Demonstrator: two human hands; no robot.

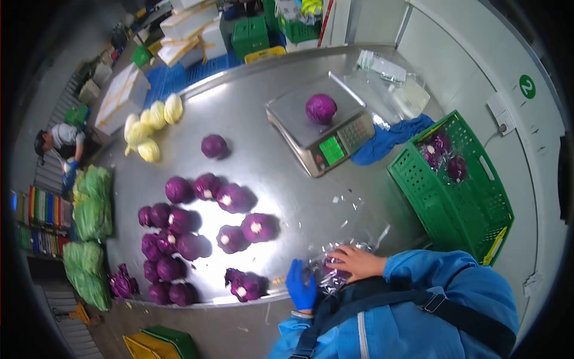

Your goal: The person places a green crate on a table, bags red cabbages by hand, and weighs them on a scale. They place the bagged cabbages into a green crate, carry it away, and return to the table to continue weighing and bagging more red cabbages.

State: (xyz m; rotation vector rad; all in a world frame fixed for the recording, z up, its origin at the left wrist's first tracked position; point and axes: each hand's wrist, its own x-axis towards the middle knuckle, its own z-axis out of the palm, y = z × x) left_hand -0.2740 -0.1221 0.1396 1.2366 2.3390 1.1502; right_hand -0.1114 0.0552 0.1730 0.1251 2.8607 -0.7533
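At the table's near edge, a red cabbage (335, 273) lies in clear plastic film (365, 244). My bare right hand (357, 263) rests over the cabbage with its fingers curled on it. My left hand (301, 286), in a blue glove, stands just left of the wrapped cabbage, fingers stretched out and close to the film. Whether it touches the film is hard to tell. Nearest to it on the left is a red cabbage with loose outer leaves (244, 285). Another red cabbage (321, 109) sits on a digital scale (311, 134) with a lit green display.
Several red cabbages (179, 220) cover the metal table's (287, 191) left part, with pale yellow vegetables (156, 113) behind. At right, a green crate (445, 203) holds wrapped cabbages beside a blue cloth (388, 140). A person (63, 140) is at far left near bagged green vegetables (92, 203).
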